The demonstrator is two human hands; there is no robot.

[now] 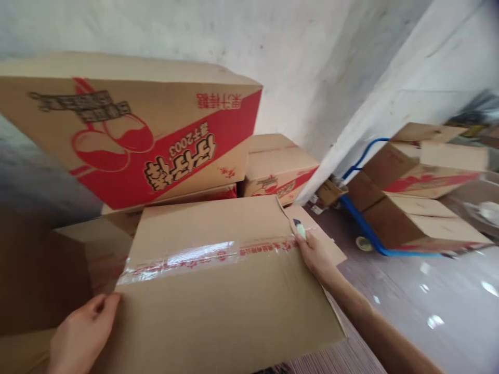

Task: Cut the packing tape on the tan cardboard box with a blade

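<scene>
Head view: left hand (pixel 80 332) grips the taped carton's (pixel 226 291) near-left edge; right hand (pixel 314 254), fingers closed on a small cutter (pixel 299 227), rests on its far-right edge (bare floor (pixel 429 301) rightward).

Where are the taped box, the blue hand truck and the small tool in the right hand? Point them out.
taped box (pixel 218 306), head view, bare top flap.
blue hand truck (pixel 364 224), head view, sloping blue frame tube.
small tool (pixel 299 227), head view, tip above the right hand (pixel 315 257).
</scene>
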